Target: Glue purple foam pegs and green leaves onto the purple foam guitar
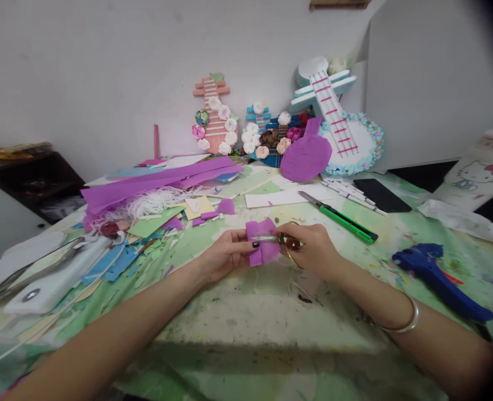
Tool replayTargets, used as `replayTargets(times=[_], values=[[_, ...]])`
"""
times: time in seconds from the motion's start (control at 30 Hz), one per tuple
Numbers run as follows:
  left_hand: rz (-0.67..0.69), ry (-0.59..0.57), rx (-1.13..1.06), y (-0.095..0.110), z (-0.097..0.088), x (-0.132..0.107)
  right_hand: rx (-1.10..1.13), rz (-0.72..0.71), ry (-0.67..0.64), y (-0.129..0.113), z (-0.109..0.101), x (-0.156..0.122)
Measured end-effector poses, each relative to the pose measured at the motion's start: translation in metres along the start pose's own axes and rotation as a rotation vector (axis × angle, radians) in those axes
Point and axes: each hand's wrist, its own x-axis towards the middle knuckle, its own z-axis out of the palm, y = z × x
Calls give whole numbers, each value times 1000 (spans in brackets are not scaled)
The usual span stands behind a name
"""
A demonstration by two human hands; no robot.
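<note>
My left hand (228, 253) pinches a small piece of purple paper (256, 257) by its left edge, the thumb lying across its front. In my right hand (313, 248) are small scissors (286, 240) with gold-coloured handles, the fingers closed around them. The scissor blades lie across the purple paper and point left toward my left thumb. Whether the blades are parted is too small to tell. Just beyond my hands lie a purple paper scrap (226, 206) and small purple rolls (208, 215).
A green utility knife (346, 221) and a blue hot glue gun (442, 281) lie to the right, near a black phone (382, 195). Purple sheets (158, 181) and blue scraps (113, 262) cover the left. Behind stand a purple lute shape (307, 157) and a white decorated lute (338, 131).
</note>
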Motion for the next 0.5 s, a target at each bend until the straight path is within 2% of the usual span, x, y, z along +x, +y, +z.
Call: replayTargets(times=[0.17,0.33,0.5], values=[[53,76,25,0,-2,2,147,230,-48,-7,-5,5],[191,211,6,5,-8,3,265,426,-84,-10,-4,6],[316,315,-42,12,-15,2,250,507,-68,-15,-6,6]])
